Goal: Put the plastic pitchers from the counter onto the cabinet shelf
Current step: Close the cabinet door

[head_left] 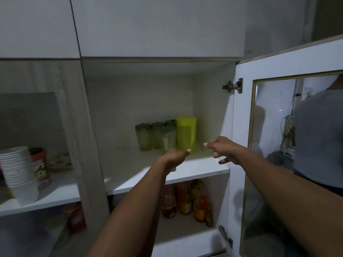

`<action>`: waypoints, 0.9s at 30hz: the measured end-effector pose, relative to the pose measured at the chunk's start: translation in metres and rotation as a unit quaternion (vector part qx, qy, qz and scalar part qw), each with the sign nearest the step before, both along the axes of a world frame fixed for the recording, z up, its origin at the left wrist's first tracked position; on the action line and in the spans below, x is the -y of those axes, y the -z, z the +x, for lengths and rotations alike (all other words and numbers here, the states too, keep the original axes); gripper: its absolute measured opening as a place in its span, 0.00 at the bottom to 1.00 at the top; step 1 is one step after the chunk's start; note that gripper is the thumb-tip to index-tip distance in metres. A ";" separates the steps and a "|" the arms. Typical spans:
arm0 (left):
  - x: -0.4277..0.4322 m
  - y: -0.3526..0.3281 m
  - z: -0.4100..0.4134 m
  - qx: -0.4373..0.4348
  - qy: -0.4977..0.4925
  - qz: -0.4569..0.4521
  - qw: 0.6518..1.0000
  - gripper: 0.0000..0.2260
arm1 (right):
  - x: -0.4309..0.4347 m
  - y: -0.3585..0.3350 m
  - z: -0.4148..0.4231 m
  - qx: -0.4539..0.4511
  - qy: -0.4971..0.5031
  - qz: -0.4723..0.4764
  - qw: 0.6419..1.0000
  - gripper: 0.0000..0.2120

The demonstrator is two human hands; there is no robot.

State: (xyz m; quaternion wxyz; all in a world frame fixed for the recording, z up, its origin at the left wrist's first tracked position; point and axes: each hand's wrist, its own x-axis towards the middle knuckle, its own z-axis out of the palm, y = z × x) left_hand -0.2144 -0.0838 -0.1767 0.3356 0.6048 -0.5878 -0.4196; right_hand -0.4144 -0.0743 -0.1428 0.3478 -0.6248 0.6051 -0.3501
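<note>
A yellow-green plastic pitcher (186,133) stands upright at the back right of the white cabinet shelf (194,174). Several dull green plastic tumblers (156,135) stand just left of it. My left hand (174,157) is stretched out in front of the pitcher's base, its fingers loosely curled and its thumb near the pitcher, holding nothing. My right hand (223,149) hovers to the right of the pitcher with its fingers spread, apart from it and empty.
The cabinet door (243,127) with a glass pane stands open on the right. Several bottles (183,199) fill the shelf below. In the left compartment are a stack of white bowls (19,173) and a snack can (40,164).
</note>
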 end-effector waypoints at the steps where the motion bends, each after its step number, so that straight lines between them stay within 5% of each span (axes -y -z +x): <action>1: -0.013 -0.007 -0.003 0.006 0.006 -0.009 1.000 0.32 | -0.011 -0.004 0.001 0.005 -0.001 -0.011 1.000 0.10; 9: -0.112 -0.028 -0.037 0.055 0.028 -0.064 0.996 0.25 | -0.108 -0.016 -0.026 0.041 0.048 -0.058 0.996 0.17; 15: -0.188 -0.008 -0.072 0.072 0.050 -0.109 0.990 0.27 | -0.176 0.006 -0.062 0.016 0.146 -0.148 0.978 0.11; 23: -0.260 -0.018 -0.146 0.179 0.115 -0.236 0.948 0.25 | -0.254 -0.009 -0.150 -0.054 0.303 -0.334 0.891 0.06; 27: -0.286 -0.026 -0.212 0.207 0.162 -0.293 0.919 0.24 | -0.297 -0.028 -0.201 -0.109 0.423 -0.426 0.792 0.09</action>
